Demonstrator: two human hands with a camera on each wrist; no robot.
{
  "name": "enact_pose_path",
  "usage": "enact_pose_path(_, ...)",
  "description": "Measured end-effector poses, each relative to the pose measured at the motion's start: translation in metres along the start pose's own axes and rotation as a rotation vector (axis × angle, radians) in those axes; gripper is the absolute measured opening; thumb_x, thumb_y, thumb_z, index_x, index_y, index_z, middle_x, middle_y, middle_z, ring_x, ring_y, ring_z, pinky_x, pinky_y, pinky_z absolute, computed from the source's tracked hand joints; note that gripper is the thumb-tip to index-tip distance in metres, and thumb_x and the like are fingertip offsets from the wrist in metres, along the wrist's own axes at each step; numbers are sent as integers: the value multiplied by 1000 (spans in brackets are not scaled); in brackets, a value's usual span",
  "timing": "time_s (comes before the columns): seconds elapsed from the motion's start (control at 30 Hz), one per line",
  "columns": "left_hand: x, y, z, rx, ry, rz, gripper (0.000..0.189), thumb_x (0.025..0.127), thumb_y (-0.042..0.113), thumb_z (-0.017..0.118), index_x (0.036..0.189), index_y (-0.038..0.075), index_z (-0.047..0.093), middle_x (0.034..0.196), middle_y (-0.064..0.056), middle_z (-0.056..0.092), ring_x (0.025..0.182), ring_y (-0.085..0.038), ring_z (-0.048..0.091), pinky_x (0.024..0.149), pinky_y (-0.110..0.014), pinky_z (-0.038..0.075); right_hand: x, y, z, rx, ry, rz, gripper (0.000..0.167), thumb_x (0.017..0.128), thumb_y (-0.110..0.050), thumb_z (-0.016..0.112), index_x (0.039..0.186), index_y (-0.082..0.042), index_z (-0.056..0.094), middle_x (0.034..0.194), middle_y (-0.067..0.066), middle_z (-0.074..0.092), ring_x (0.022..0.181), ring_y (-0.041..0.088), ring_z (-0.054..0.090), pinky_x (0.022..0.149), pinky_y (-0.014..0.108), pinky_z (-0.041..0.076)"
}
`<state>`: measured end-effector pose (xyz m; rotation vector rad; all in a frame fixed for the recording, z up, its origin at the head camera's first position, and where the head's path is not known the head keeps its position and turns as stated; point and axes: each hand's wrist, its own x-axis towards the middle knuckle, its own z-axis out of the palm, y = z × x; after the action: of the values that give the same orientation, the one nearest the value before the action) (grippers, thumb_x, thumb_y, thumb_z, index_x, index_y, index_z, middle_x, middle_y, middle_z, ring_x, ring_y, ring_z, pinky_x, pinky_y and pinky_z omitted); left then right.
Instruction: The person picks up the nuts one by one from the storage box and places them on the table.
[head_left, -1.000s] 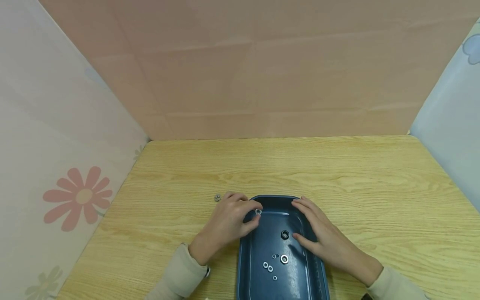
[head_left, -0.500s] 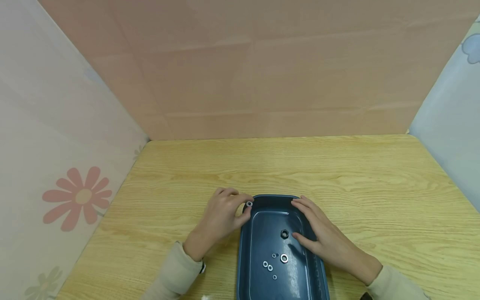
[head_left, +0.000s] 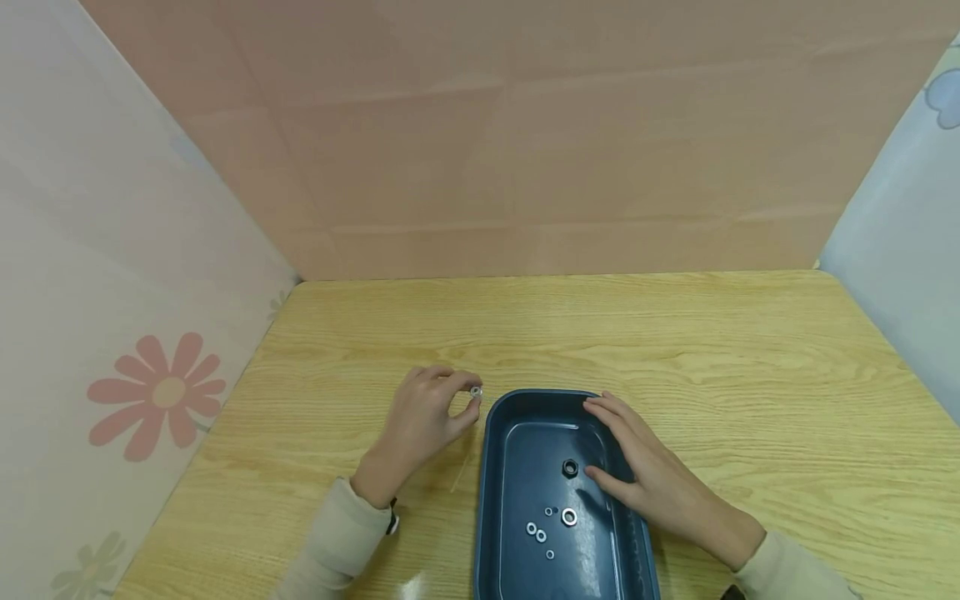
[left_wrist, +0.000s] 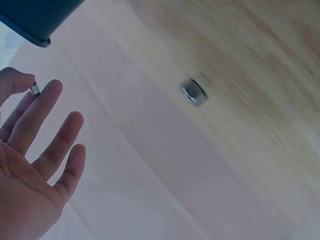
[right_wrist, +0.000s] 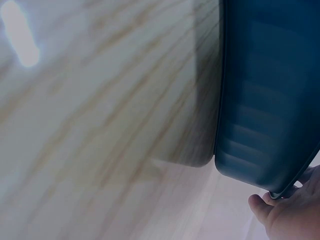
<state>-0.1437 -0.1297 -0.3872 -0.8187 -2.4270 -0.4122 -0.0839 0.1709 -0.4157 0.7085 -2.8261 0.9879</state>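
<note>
Between thumb and forefinger, my left hand pinches a small silver nut, just left of the far corner of a dark blue tray. The other fingers are spread in the left wrist view. A second silver nut lies on the table there; in the head view the left hand hides it. My right hand rests on the tray's far right rim, fingers extended, thumb over the inside. Inside the tray lie a black nut, a larger silver nut and several smaller rings or nuts.
The tray stands on a wood-grain table, its near end cut off by the frame. A plain pinkish backdrop rises behind the table. Patterned side panels flank it.
My left hand has carried the pinched nut from above the tray, up and left past its rim, to over the table. The right hand and the tray have stayed put.
</note>
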Motion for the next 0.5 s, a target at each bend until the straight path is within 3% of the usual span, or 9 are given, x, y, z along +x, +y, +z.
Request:
enact_pose_path(0.3, -1, -14, -2, 19, 7, -54, 20, 79, 13, 79, 98, 13, 72, 87, 1, 78, 73, -17, 70, 76, -39, 55, -1, 0, 0, -9, 2, -2, 77, 85, -21, 78, 150, -11, 38, 156, 15, 35, 143, 39, 34, 106, 62, 38)
enact_pose_path(0.5, -3, -22, -3, 31, 27, -84, 17, 78, 13, 80, 92, 13, 72, 85, 0, 78, 80, -23, 72, 74, -42, 56, -2, 0, 0, -19, 9, -4, 77, 85, -21, 78, 150, -12, 38, 156, 15, 35, 143, 38, 35, 105, 62, 39)
